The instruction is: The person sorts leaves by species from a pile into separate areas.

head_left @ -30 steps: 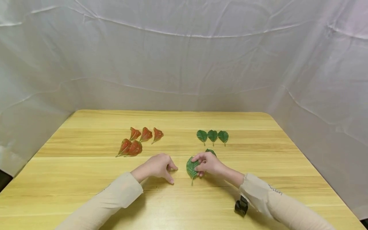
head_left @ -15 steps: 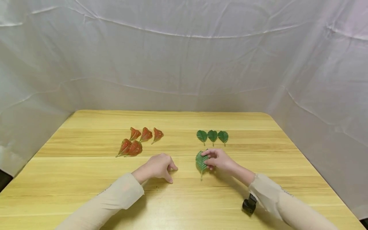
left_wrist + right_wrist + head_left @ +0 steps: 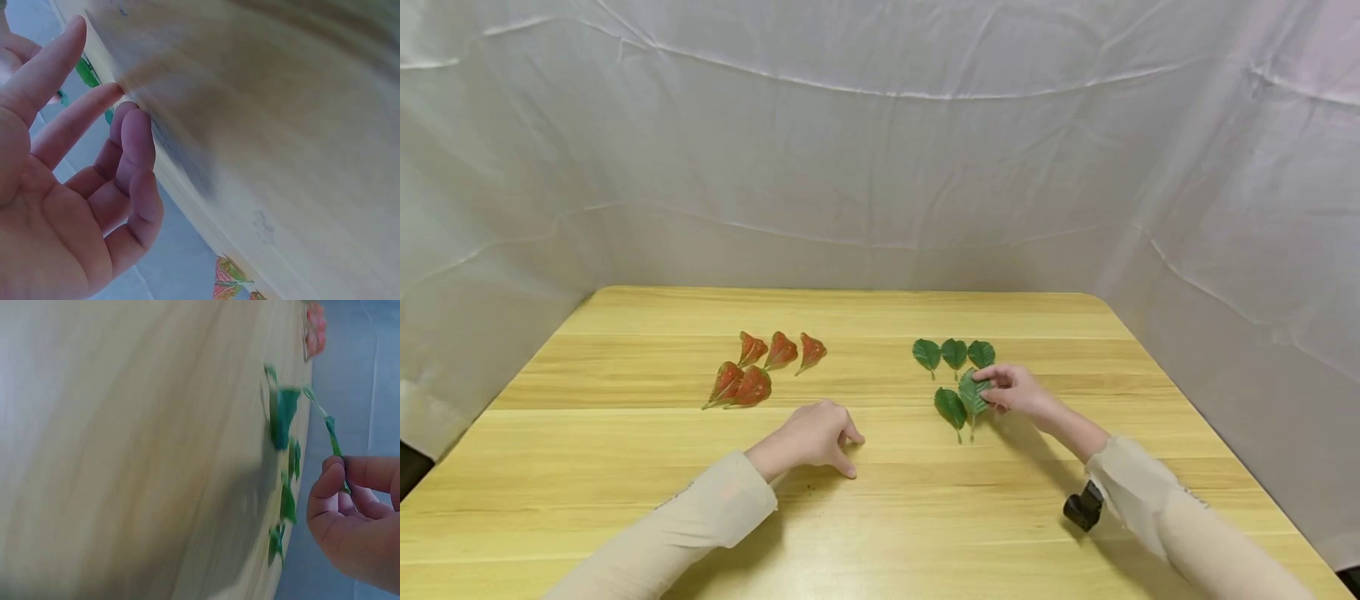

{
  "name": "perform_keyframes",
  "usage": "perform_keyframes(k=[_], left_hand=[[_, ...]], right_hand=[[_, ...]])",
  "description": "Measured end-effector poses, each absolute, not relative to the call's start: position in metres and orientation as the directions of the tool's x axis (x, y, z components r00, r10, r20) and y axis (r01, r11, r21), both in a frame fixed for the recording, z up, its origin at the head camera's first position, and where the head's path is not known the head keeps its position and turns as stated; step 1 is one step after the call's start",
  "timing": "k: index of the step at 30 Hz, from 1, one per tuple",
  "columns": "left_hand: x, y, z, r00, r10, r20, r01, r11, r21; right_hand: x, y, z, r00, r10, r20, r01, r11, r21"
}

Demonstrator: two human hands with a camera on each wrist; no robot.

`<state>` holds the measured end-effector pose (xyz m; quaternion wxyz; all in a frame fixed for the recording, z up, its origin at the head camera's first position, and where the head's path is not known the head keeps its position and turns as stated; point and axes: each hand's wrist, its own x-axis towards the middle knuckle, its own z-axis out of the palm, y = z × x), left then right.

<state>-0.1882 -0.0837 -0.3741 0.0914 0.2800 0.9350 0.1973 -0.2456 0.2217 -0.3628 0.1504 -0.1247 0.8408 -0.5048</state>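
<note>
Between thumb and fingertips my right hand pinches a green leaf by its right edge. In the right wrist view this pinched leaf is seen edge-on, held off the wooden surface. Just left of it lies another green leaf, stem toward me. A row of three green leaves lies just beyond. My left hand rests at the middle of the table, holding nothing; in the left wrist view the hand has thumb and index finger extended and the other fingers loosely bent.
Several red leaves lie in two rows at the left of the wooden table. Pale fabric hangs behind the table and along both sides. A black wrist camera hangs under the right sleeve.
My right hand has carried the pinched leaf rightward and away from me, uncovering the green leaf on the table beneath its former place. The left hand has stayed put.
</note>
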Motion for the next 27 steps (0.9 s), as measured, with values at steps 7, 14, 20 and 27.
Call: perform_keyframes(k=[7, 14, 20, 27], left_hand=[[-0.187, -0.082, -0.373, -0.823, 0.566, -0.047, 0.505, 0.767, 0.396], [-0.185, -0.082, -0.372, -0.824, 0.565, -0.049, 0.505, 0.77, 0.389], [-0.185, -0.081, -0.371, -0.825, 0.563, -0.056, 0.503, 0.776, 0.381], [-0.186, -0.08, -0.373, -0.827, 0.558, -0.065, 0.502, 0.787, 0.359]], right_hand=[[-0.254, 0.235, -0.366, -0.913, -0.383, -0.138, -0.084, 0.509, -0.856], [-0.26, 0.236, -0.37, -0.902, -0.4, -0.162, -0.093, 0.547, -0.832], [-0.261, 0.233, -0.374, -0.91, -0.389, -0.147, -0.136, 0.613, -0.779], [-0.26, 0.232, -0.378, -0.928, -0.343, -0.145, -0.124, 0.652, -0.748]])
